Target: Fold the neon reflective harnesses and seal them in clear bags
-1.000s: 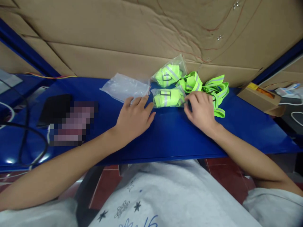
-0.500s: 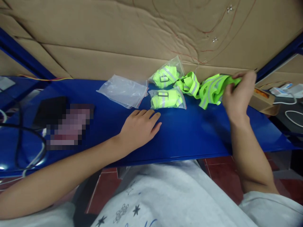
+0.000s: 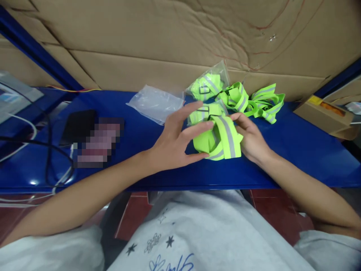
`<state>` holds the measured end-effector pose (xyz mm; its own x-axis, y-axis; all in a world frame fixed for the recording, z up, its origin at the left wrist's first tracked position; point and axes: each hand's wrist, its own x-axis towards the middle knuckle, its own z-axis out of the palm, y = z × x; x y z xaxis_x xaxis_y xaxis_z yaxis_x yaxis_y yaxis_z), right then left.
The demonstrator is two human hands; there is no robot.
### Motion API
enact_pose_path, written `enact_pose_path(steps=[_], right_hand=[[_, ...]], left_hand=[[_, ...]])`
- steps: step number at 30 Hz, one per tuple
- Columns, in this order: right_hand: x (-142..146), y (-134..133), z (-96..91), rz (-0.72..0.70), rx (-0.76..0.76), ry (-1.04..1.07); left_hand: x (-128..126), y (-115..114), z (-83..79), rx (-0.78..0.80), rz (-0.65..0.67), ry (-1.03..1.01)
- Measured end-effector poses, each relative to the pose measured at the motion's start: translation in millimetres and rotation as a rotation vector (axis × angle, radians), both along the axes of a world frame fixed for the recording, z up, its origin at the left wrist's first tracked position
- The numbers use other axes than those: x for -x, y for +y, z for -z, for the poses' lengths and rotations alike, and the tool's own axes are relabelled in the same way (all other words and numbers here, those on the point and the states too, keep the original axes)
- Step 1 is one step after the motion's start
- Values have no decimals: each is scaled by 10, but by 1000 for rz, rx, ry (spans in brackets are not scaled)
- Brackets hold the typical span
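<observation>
Shirt (image 3: pixel 203 233), one, pale grey: nearest to us, below the table edge.
Table (image 3: pixel 169 178), blue: bears all the goods listed here.
Strap (image 3: pixel 229 137), one, lime with a grey stripe, folded into loops: over the front of the table, between the hands. Half a second ago we saw no such piece here; the right hand was then at the straps on the right.
Right hand (image 3: pixel 254 141): now back at the middle, fingers closed on the strap's right side.
Left hand (image 3: pixel 172 145): formerly lying palm down on the table, now brought rightward, thumb and forefinger at the strap's left side, the other visible finger reaching out above. We cannot tell whether it pinches.
Note on the change: one piece is now apart from the loose lot, and we judge the work has passed from picking out to two-handed handling.
Near pack (image 3: pixel 213 110), bagged strap with black buckle: just behind the strap, partly hidden by the fingers; place unchanged.
Flat bag (image 3: pixel 155 103), clear: left of the packs.
Far pack (image 3: pixel 208 86), same kind: behind the near pack.
Coil (image 3: pixel 232 95) and heap (image 3: pixel 265 99), unbagged straps: right of the packs.
Box (image 3: pixel 316 114), brown: far right.
Cardboard (image 3: pixel 141 30): backs the whole.
</observation>
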<state>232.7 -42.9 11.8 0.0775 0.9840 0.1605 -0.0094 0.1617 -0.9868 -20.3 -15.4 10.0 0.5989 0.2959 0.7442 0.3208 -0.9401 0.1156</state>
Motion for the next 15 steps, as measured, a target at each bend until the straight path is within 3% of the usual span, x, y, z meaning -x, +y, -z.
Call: enact_pose_path(steps=[3, 7, 11, 15], right_hand=[[77, -3, 95, -87, 209, 28], [88, 29, 128, -109, 357, 60], [101, 16, 167, -142, 272, -6], [104, -4, 180, -178, 156, -213]], left_hand=[[23, 74, 40, -19, 96, 252], [4, 84, 58, -28, 140, 339], [-21, 11, 21, -105, 94, 343], [-23, -47, 17, -141, 86, 302]])
